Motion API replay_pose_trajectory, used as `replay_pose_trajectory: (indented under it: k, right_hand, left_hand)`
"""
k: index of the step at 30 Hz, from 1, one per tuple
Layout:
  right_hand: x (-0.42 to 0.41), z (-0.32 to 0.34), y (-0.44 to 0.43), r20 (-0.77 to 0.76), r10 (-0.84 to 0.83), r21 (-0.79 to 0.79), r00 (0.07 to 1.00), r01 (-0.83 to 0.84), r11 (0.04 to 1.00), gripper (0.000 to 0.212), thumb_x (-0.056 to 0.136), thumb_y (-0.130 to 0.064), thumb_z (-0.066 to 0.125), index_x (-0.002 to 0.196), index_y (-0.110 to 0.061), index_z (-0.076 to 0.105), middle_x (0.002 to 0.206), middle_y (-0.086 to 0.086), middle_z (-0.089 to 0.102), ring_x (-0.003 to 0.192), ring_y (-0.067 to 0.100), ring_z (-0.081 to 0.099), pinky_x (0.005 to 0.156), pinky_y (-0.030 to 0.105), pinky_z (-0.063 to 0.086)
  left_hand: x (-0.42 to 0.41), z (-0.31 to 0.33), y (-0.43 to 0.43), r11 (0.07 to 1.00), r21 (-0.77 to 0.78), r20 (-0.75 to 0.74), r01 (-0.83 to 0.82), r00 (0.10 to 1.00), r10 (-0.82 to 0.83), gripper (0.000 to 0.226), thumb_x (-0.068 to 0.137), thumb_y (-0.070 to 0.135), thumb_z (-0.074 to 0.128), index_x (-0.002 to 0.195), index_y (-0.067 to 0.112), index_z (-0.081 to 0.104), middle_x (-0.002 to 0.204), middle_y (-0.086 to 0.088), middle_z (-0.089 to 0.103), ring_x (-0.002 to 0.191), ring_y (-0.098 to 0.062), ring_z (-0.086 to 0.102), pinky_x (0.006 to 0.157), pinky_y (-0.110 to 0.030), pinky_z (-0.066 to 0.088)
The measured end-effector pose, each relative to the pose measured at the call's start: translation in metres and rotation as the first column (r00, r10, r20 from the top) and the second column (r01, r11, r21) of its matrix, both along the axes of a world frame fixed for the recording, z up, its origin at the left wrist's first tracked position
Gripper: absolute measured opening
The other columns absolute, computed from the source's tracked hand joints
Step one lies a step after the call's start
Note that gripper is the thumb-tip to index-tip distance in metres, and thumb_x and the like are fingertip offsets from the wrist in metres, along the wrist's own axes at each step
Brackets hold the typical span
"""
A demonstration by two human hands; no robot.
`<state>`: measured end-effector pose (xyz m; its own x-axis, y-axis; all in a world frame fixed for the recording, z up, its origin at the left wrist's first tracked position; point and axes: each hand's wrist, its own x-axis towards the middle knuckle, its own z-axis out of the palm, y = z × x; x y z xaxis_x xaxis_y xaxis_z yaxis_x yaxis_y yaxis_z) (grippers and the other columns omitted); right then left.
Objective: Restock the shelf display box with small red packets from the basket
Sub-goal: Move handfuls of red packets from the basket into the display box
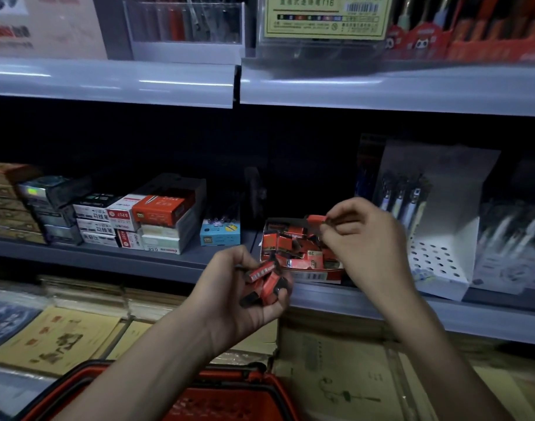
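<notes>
1. Packets: a handful of small red packets (264, 279) lies in the left hand (245, 296), which is palm-up just below the shelf edge with its fingers curled round them.
2. The right hand (363, 241) is over the display box (314, 276), thumb and forefinger pinching a single red packet (317, 220) above the box's rear; the other fingers are curled.
3. The display box sits at the front of the grey shelf (123, 259), holding a loose jumble of red packets, between a small blue box (220, 233) and a white perforated pen stand (436, 262).
4. The red basket (229, 402) is at the bottom edge of the view, beneath the forearms.
</notes>
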<state>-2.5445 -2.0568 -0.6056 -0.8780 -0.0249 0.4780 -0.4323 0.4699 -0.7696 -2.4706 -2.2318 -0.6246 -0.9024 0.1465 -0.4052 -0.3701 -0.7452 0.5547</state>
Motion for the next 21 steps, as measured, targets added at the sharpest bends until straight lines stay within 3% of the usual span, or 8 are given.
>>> replay_pose_trajectory:
  k: [3,5,8,10,13,16,18,21]
  right_hand:
    - [-0.011,-0.009,-0.01,-0.233,0.036,0.29,0.972,0.034,0.956,0.015,0.088,-0.013,0.076,0.097,-0.024,0.071,0.088,-0.012,0.072,0.078,0.002,0.068,0.071,0.023,0.059]
    - [-0.016,-0.014,-0.018,-0.294,0.071,0.527,0.953,0.099,0.844,0.011,0.09,-0.015,0.073,0.096,-0.023,0.07,0.088,-0.007,0.071,0.083,0.013,0.067,0.069,0.031,0.055]
    - [-0.021,-0.021,-0.021,-0.228,0.077,0.719,0.971,0.115,0.685,0.014,0.092,-0.014,0.063,0.096,-0.023,0.072,0.091,0.001,0.067,0.092,0.023,0.065,0.071,0.035,0.052]
    - [-0.025,-0.024,-0.016,-0.188,0.082,0.714,0.979,0.079,0.696,0.021,0.095,-0.015,0.06,0.102,-0.026,0.077,0.096,0.001,0.068,0.099,0.023,0.063,0.078,0.034,0.052]
    - [-0.02,-0.022,-0.011,-0.169,0.093,0.565,0.981,0.019,0.825,0.021,0.097,-0.02,0.062,0.107,-0.029,0.079,0.1,-0.013,0.07,0.099,0.008,0.059,0.081,0.022,0.047]
    - [-0.004,-0.016,-0.01,0.09,0.192,0.208,0.977,-0.207,0.956,0.017,0.098,-0.035,0.063,0.094,-0.031,0.079,0.079,-0.011,0.074,0.074,0.002,0.066,0.067,0.018,0.051]
    - [0.003,-0.011,-0.008,0.295,0.342,-0.045,0.892,-0.345,0.938,0.023,0.102,-0.031,0.059,0.093,-0.023,0.078,0.075,0.004,0.077,0.067,0.014,0.069,0.06,0.028,0.051]
    - [0.012,-0.003,0.002,0.422,0.473,-0.36,0.773,-0.336,0.87,0.018,0.099,-0.02,0.064,0.1,-0.009,0.077,0.084,0.015,0.078,0.072,0.023,0.072,0.055,0.027,0.051]
  left_hand:
    - [-0.003,0.002,0.0,0.999,-0.005,0.005,-0.042,0.999,0.042,0.03,0.085,0.007,0.048,0.109,-0.006,0.059,0.099,-0.026,0.063,0.082,-0.029,0.063,0.054,-0.03,0.056]
    - [-0.004,0.003,0.002,0.996,-0.042,0.004,-0.076,0.997,0.077,0.025,0.09,0.006,0.055,0.111,-0.007,0.062,0.1,-0.026,0.064,0.079,-0.028,0.063,0.053,-0.028,0.053]
    - [-0.003,0.003,0.003,0.987,-0.135,-0.036,-0.09,0.996,0.086,0.025,0.094,0.009,0.064,0.115,-0.004,0.065,0.094,-0.021,0.066,0.069,-0.022,0.061,0.046,-0.022,0.046]
    - [-0.002,0.002,0.003,0.973,-0.21,-0.072,-0.091,0.994,0.078,0.028,0.093,0.013,0.069,0.116,-0.001,0.066,0.088,-0.017,0.065,0.063,-0.018,0.058,0.042,-0.019,0.04]
    - [-0.002,0.0,0.003,0.945,-0.291,-0.124,-0.151,0.985,0.119,0.028,0.089,0.014,0.074,0.113,0.002,0.067,0.083,-0.012,0.065,0.059,-0.015,0.055,0.041,-0.018,0.036]
    - [-0.005,-0.002,0.006,0.926,-0.315,-0.182,-0.21,0.97,0.158,0.033,0.091,0.013,0.074,0.12,-0.001,0.07,0.08,-0.008,0.063,0.058,-0.013,0.052,0.041,-0.02,0.038]
    - [-0.006,-0.003,0.009,0.92,-0.331,-0.201,-0.208,0.969,0.146,0.03,0.092,0.013,0.073,0.119,0.002,0.072,0.078,-0.007,0.062,0.055,-0.011,0.051,0.039,-0.02,0.035]
    - [-0.007,-0.002,0.014,0.901,-0.396,-0.211,-0.179,0.972,0.101,0.024,0.092,0.014,0.073,0.115,0.007,0.075,0.077,-0.005,0.062,0.052,-0.01,0.051,0.044,-0.02,0.033]
